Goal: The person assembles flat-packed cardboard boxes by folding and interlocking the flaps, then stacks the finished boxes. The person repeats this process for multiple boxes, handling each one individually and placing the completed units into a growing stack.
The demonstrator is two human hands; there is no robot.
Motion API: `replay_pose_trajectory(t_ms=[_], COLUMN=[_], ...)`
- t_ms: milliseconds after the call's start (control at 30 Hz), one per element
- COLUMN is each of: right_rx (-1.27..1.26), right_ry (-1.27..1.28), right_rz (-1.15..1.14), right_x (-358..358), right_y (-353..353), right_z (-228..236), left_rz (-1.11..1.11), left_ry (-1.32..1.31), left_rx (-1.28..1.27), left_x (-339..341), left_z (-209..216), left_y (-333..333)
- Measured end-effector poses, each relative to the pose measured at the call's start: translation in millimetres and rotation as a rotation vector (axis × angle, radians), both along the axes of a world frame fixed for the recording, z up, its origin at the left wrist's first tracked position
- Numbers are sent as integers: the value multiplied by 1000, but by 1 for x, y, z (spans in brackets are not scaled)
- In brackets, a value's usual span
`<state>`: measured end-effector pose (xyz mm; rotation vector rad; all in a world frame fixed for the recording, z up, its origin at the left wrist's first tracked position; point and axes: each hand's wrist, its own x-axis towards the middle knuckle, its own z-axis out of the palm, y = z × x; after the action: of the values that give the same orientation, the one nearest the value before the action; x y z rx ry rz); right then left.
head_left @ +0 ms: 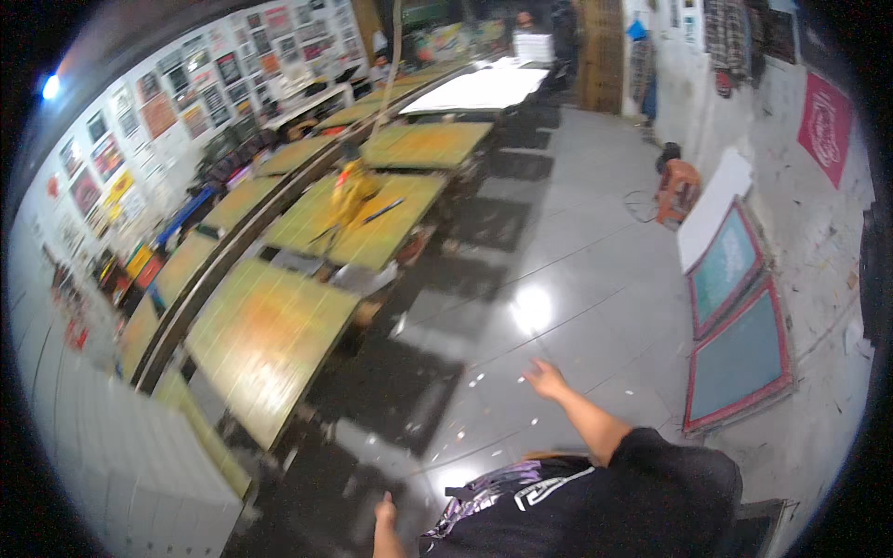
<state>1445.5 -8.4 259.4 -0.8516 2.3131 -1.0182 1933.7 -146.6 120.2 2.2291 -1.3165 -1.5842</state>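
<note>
My right hand (546,379) hangs over the grey tiled floor (595,270), its fingers apart and nothing in it. Low in the view, my left hand (384,510) shows only in part beside my dark shirt; its fingers are too small and blurred to read. Neither hand touches anything that I can make out. To the left, closest to me, a yellow-green board (270,335) with an orange stain lies slanted. Beyond it, a second board (409,209) bears a yellow crumpled thing (352,191) and a blue stick-like tool (383,210).
More boards (428,144) run away along a long dark rail (219,256), with a bright white sheet (479,90) farther off. On the right, red-edged framed screens (739,358) lean by the wall near an orange stool (679,191). White scraps (477,380) litter the floor.
</note>
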Motion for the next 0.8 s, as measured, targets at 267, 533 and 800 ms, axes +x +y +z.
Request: replay_pose_trajectory(t_ms=[267,533,800], right_rx=[188,208,670], right_ry=[-76,-197,-622], right_rz=[-433,-656,-790], right_x=[-119,-219,-302], right_y=[182,198,265], right_z=[-23,-84,-163], left_rz=[-596,-888,-992], left_ry=[-111,-262,-289], left_rx=[60,148,146], left_x=[-249,-404,-597], left_z=[-63,-58,-84], left_y=[-11,-52,-144])
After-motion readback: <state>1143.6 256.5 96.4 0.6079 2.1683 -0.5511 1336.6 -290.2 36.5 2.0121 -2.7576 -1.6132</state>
